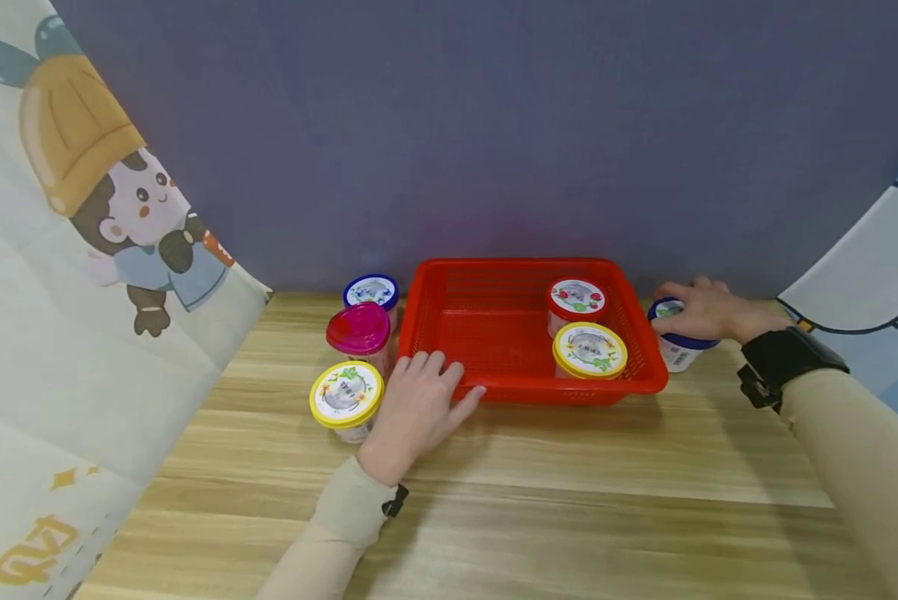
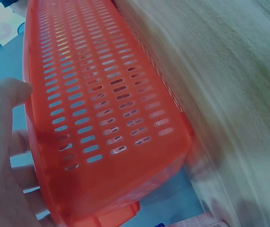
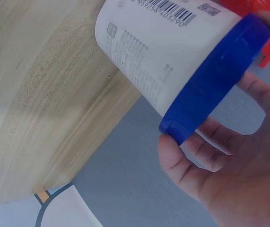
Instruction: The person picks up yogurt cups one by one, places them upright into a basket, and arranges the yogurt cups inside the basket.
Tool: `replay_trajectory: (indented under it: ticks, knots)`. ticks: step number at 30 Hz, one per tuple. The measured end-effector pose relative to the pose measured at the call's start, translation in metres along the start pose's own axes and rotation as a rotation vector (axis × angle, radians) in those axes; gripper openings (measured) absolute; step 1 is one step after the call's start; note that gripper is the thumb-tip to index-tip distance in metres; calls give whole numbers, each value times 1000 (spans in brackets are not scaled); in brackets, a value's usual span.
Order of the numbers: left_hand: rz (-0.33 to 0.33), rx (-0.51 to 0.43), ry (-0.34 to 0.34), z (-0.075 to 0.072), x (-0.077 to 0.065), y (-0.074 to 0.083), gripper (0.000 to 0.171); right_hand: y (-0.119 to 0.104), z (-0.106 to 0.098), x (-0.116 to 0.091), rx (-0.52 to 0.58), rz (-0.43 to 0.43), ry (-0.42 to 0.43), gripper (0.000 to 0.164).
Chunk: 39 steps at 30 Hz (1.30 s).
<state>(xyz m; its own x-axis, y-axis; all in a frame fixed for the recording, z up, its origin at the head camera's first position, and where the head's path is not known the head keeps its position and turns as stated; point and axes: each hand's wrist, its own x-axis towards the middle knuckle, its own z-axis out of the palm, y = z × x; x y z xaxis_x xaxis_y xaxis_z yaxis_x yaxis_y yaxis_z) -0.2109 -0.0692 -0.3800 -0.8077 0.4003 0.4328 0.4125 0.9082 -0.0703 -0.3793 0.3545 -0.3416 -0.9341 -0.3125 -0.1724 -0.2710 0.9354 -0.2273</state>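
Note:
A red plastic basket with slotted sides stands on the table. My left hand rests on its front left corner, fingers over the rim and thumb along the front edge. To the right of the basket, my right hand grips a white tub with a blue lid by the lid's edge, thumb and fingers spread round it. Inside the basket's right side stand a red-lidded tub and, in front of it, a yellow-lidded tub.
Left of the basket, three tubs stand in a row: one blue-lidded, one with a pink lid and one yellow-lidded. A grey wall rises behind the wooden table. Printed cloths hang at both sides.

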Motion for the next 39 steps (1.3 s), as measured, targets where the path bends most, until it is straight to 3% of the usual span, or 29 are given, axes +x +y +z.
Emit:
replay_trajectory:
  ticks: [30, 39]
  knots:
    - [-5, 5, 11, 2, -2, 2, 45, -11, -45, -18, -37, -9, 74, 62]
    - [-5, -3, 6, 2, -2, 2, 45, -24, -60, -21, -42, -7, 86, 64]
